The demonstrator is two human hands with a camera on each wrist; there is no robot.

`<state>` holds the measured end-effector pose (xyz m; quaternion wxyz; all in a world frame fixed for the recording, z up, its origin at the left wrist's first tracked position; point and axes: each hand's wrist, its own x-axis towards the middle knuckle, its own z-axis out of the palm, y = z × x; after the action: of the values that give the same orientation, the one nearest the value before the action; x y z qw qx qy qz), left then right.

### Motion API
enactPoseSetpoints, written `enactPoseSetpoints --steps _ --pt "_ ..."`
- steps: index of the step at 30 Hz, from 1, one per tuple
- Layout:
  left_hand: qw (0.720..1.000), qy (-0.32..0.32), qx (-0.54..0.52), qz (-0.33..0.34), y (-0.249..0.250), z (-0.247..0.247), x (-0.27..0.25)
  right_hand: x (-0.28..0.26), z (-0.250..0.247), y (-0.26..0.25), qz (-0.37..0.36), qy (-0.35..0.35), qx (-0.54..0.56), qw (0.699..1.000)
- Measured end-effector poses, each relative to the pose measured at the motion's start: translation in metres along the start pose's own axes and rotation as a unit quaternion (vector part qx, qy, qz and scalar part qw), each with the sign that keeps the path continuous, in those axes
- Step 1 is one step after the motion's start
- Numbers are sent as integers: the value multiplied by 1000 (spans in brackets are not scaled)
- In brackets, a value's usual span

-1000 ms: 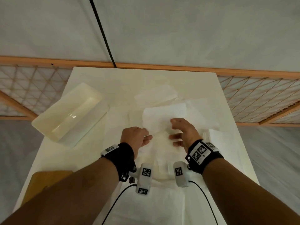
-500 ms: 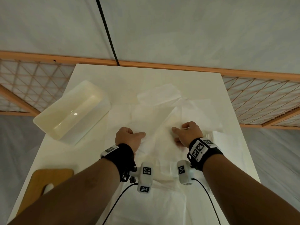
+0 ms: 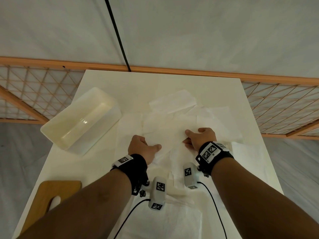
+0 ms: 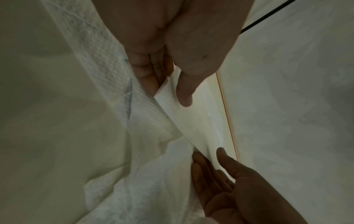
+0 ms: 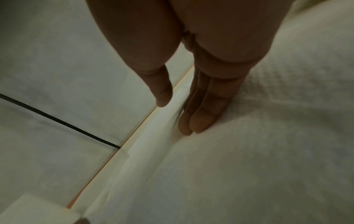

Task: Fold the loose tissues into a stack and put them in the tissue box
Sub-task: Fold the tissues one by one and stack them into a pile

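The white tissue (image 3: 170,137) I am working on lies across the middle of the table. My left hand (image 3: 146,147) pinches its near-left edge between thumb and fingers, which the left wrist view shows plainly as the left hand (image 4: 168,94) on the tissue (image 4: 191,121). My right hand (image 3: 188,137) holds the same edge further right, thumb on top and fingers below, shown as the right hand (image 4: 208,156). In the right wrist view its fingers (image 5: 201,118) lie straight on the tissue (image 5: 249,151). The empty white tissue box (image 3: 101,128) sits open at the left.
More loose tissues lie spread behind (image 3: 172,100), to the right (image 3: 217,118) and near me (image 3: 172,221). A wooden board with a slot (image 3: 57,190) rests at the table's near-left corner. Wooden lattice rails (image 3: 276,107) flank the white table (image 3: 155,80). A black cable (image 3: 117,35) hangs behind.
Both hands have come down and toward me with the tissue's edge. The raised flap seen a second ago now lies low over the sheet.
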<state>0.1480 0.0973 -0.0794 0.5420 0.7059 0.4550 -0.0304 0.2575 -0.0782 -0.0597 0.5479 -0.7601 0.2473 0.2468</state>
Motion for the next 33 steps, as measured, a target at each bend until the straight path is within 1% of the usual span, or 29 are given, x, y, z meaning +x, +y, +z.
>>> enactPoseSetpoints --steps 3,5,7,9,11,13,15,18,20,22,24,26,28,30,31,33 --pt "1000 -27 -1 12 1 1 -1 2 1 -5 -11 21 -5 1000" --pt "998 -50 -7 24 1 -1 -1 2 0 -5 -14 17 2 1000" --pt "998 -59 -26 22 1 -3 -1 -2 -2 -4 -10 4 42 999" --pt "998 -36 -48 11 0 -6 -1 -9 -7 -2 -4 -18 68 998" --pt "998 -15 -59 11 1 -11 0 -16 -12 4 3 -39 45 998" --pt "999 -12 -46 19 0 -18 -3 -23 -21 11 10 -50 13 999" --pt "999 -38 -33 16 -3 -27 -9 -33 -32 16 21 -52 -16 998" --pt "993 -117 -11 8 -9 -42 -26 -52 -48 23 46 -78 -118 989" --pt "985 -167 36 23 -17 -52 -38 -64 -55 29 50 -83 -183 978" --pt "968 -207 134 50 -26 -61 -49 -69 -60 30 32 -51 -208 976" --pt "939 -253 226 59 -38 -67 -61 -68 -60 27 8 -11 -216 976" --pt "905 -287 305 79 -50 -69 -71 -67 -60 24 -22 13 -243 970" --pt "877 -306 355 105 -58 -69 -82 -65 -57 22 -64 13 -311 948" --pt "863 -316 376 122 -61 -70 -89 -62 -52 22 -107 23 -383 917" --pt "856 -318 386 129 -63 -71 -91 -60 -48 23 -117 27 -407 906" --pt "842 -316 412 148 -66 -73 -94 -55 -42 23 -124 34 -424 896"
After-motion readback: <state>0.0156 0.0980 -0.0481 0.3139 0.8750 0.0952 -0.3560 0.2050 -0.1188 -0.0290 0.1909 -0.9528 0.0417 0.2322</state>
